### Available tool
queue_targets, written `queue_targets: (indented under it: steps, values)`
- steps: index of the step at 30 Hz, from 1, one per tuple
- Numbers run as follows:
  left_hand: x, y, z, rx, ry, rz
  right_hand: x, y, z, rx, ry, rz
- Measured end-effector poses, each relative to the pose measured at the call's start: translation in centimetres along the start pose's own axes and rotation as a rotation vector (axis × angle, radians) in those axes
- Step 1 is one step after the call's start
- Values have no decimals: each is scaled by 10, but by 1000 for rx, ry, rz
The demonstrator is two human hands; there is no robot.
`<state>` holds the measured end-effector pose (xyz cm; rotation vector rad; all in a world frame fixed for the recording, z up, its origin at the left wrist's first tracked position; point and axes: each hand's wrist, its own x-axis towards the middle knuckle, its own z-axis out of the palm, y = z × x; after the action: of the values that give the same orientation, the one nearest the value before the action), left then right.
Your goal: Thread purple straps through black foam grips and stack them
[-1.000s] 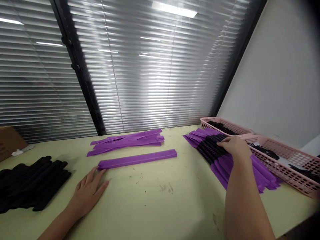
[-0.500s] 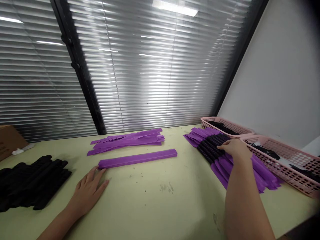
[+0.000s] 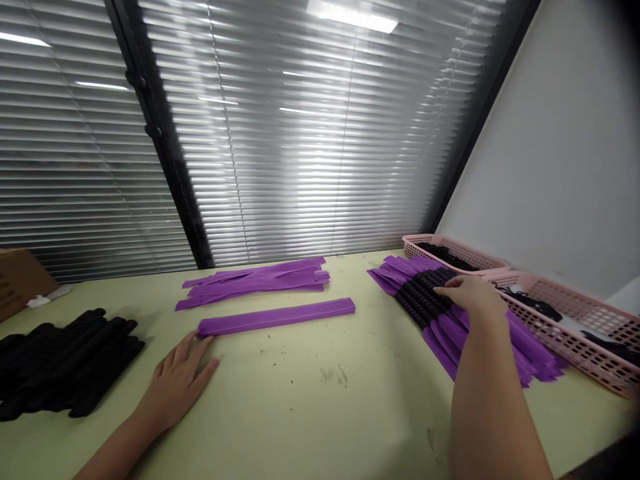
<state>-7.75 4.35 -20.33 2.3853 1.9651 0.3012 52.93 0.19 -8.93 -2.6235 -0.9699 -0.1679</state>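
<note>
My left hand [image 3: 180,380] lies on the pale green table with its fingers spread, the fingertips at the left end of a flat purple strip [image 3: 280,317]. At the right, my right hand [image 3: 473,297] has its thumb and fingers pinched at a row of purple strips [image 3: 450,340] with black ribbed bands [image 3: 425,293] around their middles. What is between those fingertips is too small to make out. Behind the single strip lies a loose pile of purple strips [image 3: 260,280]. A heap of black rolled pieces [image 3: 65,360] rests left of my left hand.
Two pink baskets [image 3: 470,257] [image 3: 575,320] holding black items stand at the right, by the wall. A cardboard box [image 3: 23,283] and a crumpled white piece [image 3: 39,301] are at the far left. Window blinds rise behind the pale green table [image 3: 310,413].
</note>
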Motion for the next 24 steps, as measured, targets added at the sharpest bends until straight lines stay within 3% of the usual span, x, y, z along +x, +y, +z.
queue_targets:
  steps: [3,8,11,14,18,20,24]
  values:
    - [0,1,0,-4,3,0,-8,-12,-12,16,-83,58]
    - [-2,4,-3,-7,6,4,-25,-39,-28,63,-55,-15]
    - [-3,6,-5,-13,13,8,-34,-61,-32,74,2,-112]
    - [-3,7,-6,-19,18,1,-43,-87,-27,73,-8,-311]
    - [-3,6,-5,-34,25,-21,-58,-125,-2,-1,-291,-574]
    - [-3,5,-3,-51,32,-24,-68,-142,16,-81,-481,-591]
    - [-3,2,-2,-76,54,-15,-85,-163,47,-173,-593,-579]
